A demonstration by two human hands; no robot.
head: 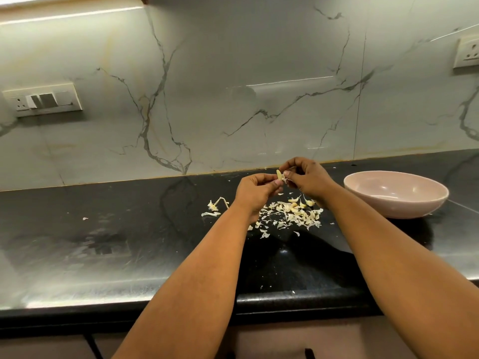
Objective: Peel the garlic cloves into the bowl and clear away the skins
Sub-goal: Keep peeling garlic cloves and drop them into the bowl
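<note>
Both hands are raised above the black counter (103, 242). My left hand (255, 190) pinches a small pale garlic clove (279, 175) at its lower end. My right hand (308, 178) pinches the clove's papery skin from the right side. Below the hands lies a pile of garlic skins (293, 215) with a few cloves among them. A pale pink bowl (396, 194) stands on the counter to the right of my right hand; I see nothing inside it.
A garlic stem with root end (216, 204) lies left of the pile. Small skin flecks (85, 218) are scattered on the counter. A marble backsplash rises behind, with a switch plate (42, 99) at left and a socket (466, 54) at right.
</note>
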